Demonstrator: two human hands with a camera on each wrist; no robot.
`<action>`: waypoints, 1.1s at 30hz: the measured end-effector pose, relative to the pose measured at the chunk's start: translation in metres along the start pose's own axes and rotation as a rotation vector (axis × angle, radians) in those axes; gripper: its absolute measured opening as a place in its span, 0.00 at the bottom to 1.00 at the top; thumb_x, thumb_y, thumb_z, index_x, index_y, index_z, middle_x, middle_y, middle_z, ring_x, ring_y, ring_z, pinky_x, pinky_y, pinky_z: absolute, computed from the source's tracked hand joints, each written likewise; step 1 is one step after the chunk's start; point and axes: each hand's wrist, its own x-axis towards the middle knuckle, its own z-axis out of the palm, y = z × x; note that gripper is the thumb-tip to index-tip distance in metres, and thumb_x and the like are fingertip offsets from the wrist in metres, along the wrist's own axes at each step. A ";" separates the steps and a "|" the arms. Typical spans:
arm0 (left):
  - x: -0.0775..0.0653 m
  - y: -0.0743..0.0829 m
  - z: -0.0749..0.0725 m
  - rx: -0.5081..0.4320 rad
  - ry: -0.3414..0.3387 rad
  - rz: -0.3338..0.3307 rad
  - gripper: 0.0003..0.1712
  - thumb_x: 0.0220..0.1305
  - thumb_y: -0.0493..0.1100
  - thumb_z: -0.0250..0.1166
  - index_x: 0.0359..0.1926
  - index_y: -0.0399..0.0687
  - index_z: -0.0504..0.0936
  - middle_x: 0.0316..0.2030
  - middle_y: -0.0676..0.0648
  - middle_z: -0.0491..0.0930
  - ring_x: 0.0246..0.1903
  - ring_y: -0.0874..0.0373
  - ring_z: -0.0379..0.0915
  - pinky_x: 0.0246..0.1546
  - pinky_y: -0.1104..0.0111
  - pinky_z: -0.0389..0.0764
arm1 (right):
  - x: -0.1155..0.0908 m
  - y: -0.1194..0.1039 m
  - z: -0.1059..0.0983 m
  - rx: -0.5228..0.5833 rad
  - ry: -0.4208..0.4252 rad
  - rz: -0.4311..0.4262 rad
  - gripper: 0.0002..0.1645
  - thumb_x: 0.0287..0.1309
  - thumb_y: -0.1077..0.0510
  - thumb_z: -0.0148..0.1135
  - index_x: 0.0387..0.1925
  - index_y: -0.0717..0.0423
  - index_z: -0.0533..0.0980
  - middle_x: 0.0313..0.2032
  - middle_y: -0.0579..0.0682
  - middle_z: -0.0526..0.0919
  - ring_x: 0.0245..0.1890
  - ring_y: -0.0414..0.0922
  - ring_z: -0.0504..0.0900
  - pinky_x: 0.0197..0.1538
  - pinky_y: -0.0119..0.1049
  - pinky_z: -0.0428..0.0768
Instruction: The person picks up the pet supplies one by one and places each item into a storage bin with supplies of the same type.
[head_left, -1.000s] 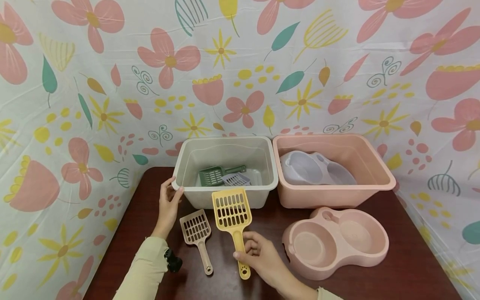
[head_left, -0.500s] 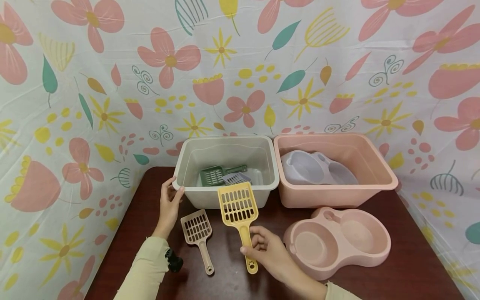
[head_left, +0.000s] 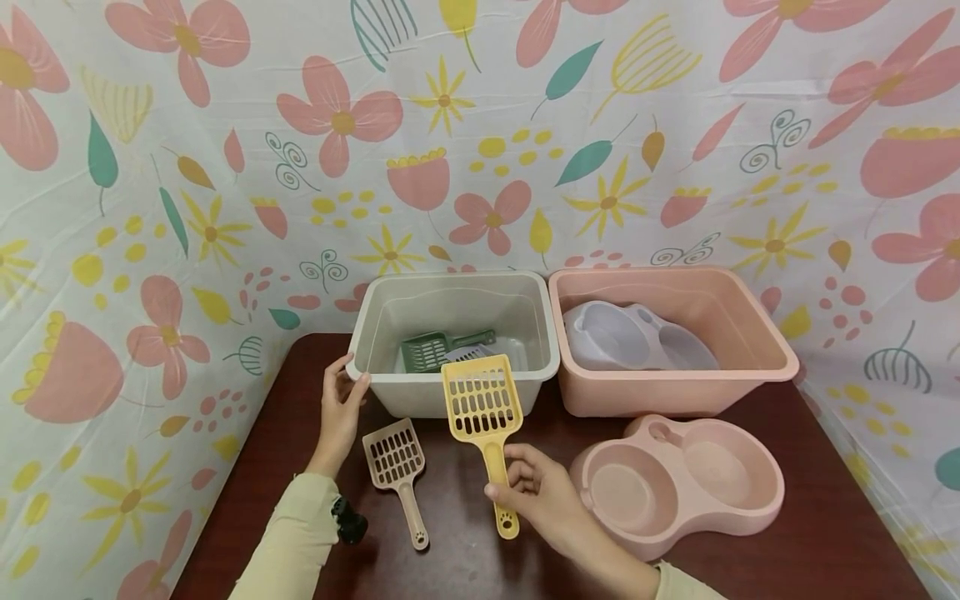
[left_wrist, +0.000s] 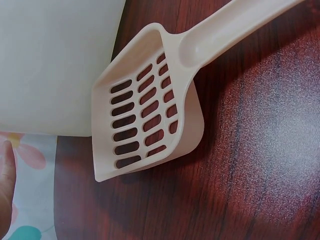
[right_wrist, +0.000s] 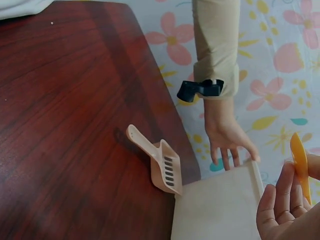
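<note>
My right hand (head_left: 546, 500) pinches the handle of a yellow litter scoop (head_left: 493, 454) between thumb and fingers. The scoop's slotted head points away from me and overlaps the front wall of a grey tub (head_left: 405, 397) in the head view. At that tub's front left corner, my left hand (head_left: 337, 417) touches the rim with spread, extended fingers. A beige litter scoop (head_left: 407, 500) lies on the table below the left hand; its slotted head (left_wrist: 172, 55) fills much of the left wrist view. Inside the grey tub lie a green scoop (head_left: 468, 339) and a lilac scoop (head_left: 459, 353), partly hidden.
A pink tub (head_left: 667, 396) stands right of the grey one, with a lilac double pet bowl (head_left: 618, 333) in it. In front sits a pink double pet bowl (head_left: 678, 500) on the dark red table (head_left: 465, 575). A flowered cloth (head_left: 480, 117) hangs behind.
My right hand has moved the yellow scoop to the right and slightly away from me, and its head now covers more of the lilac scoop. The left hand stays at the tub's corner.
</note>
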 end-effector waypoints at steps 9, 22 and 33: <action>0.000 0.000 0.000 0.002 0.001 0.002 0.29 0.75 0.40 0.55 0.72 0.43 0.59 0.56 0.40 0.68 0.45 0.62 0.69 0.47 0.59 0.73 | 0.006 -0.006 -0.005 0.008 0.034 0.002 0.29 0.56 0.65 0.70 0.56 0.73 0.71 0.29 0.52 0.81 0.29 0.40 0.78 0.37 0.30 0.77; 0.000 0.000 0.003 -0.021 0.025 0.013 0.29 0.74 0.39 0.56 0.71 0.42 0.60 0.55 0.40 0.69 0.45 0.61 0.69 0.43 0.72 0.73 | 0.016 -0.011 -0.012 -0.040 0.057 -0.012 0.29 0.56 0.65 0.71 0.57 0.73 0.72 0.31 0.54 0.83 0.30 0.41 0.79 0.37 0.30 0.78; -0.001 -0.001 0.002 -0.024 0.019 0.016 0.28 0.74 0.39 0.56 0.71 0.42 0.60 0.56 0.37 0.68 0.45 0.60 0.69 0.43 0.74 0.73 | 0.023 -0.017 -0.016 -0.081 0.022 -0.027 0.29 0.55 0.66 0.71 0.56 0.73 0.72 0.32 0.56 0.84 0.30 0.42 0.80 0.37 0.30 0.78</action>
